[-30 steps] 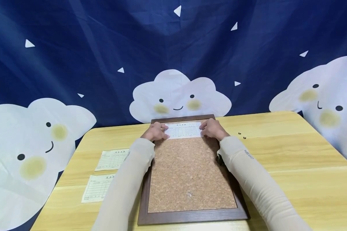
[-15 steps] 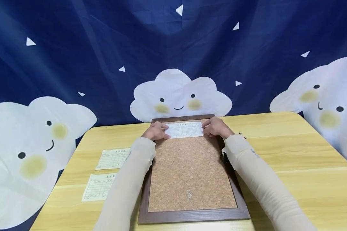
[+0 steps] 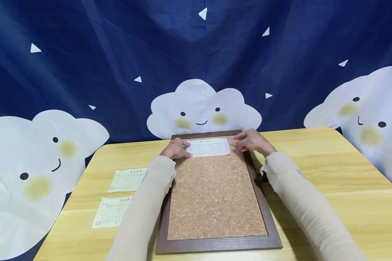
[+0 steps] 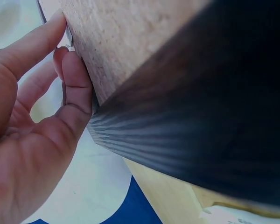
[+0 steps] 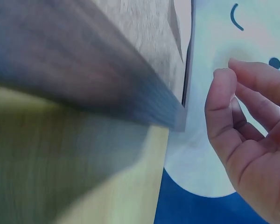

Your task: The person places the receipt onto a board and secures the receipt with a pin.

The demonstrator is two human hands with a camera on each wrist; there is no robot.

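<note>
Closest in, two pale sleeves [image 3: 143, 203] ran up the head view, either side of the framed cork board [image 3: 215, 192], which lay lengthwise on the wooden table [image 3: 346, 174]. Just above its near rail, a light scuff [image 3: 214, 220] marked the cork. Over on the left, the nearer sheet [image 3: 109, 214] and the farther sheet [image 3: 126, 180], both printed with grids, lay flat on the wood, each partly covered by a sleeve. On the other side, a small black object [image 3: 262, 177] showed at the right cuff.

Up to the far end, and there it was: the printed slip [image 3: 209, 147], on the cork just inside the far rail! The left hand [image 3: 175, 148] had thumb and forefinger a little apart at the slip's left end, touching it; whether they pinched the paper or merely pressed it, you couldn't tell. And the right hand [image 3: 252, 140]? Just off the slip's right end, fingers bent, thumb and forefinger tips drawn together, nothing visible between them.

Beyond the table hung a deep blue curtain [image 3: 170, 43] with white triangles and smiling clouds, the middle cloud [image 3: 196, 96] right behind the board.
</note>
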